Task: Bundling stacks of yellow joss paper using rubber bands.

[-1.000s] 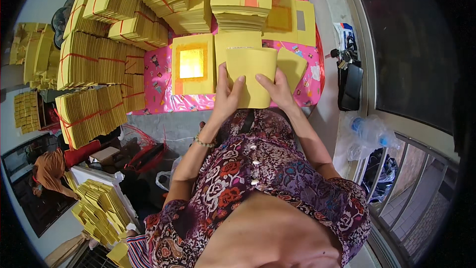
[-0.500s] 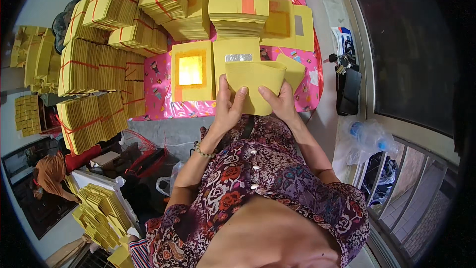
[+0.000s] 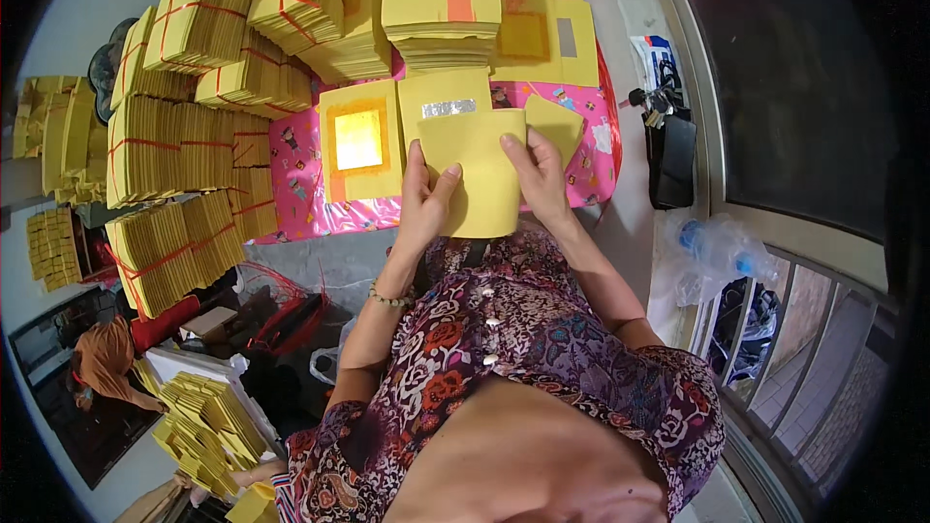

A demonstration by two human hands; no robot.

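Observation:
A piece of yellow paper is held upright in front of me, bent over on itself and rounded along its lower edge. My left hand grips its left side, thumb on the near face. My right hand pinches its upper right edge, thumb in front and fingers behind. Just beyond it lies a yellow sheet with a silver foil patch, partly hidden by the held paper. Left of that, a yellow sheet with a gold foil square lies on the pink patterned table cover.
A tall stack of yellow paper stands at the far middle. Bundles tied with red string are piled on the left. To the right are keys, a dark phone-like slab and plastic bottles. Another person's hand shows at lower left.
The wide loop at the paper's top has flattened. My right hand has moved up to its upper right edge. The paper has shifted slightly left in view.

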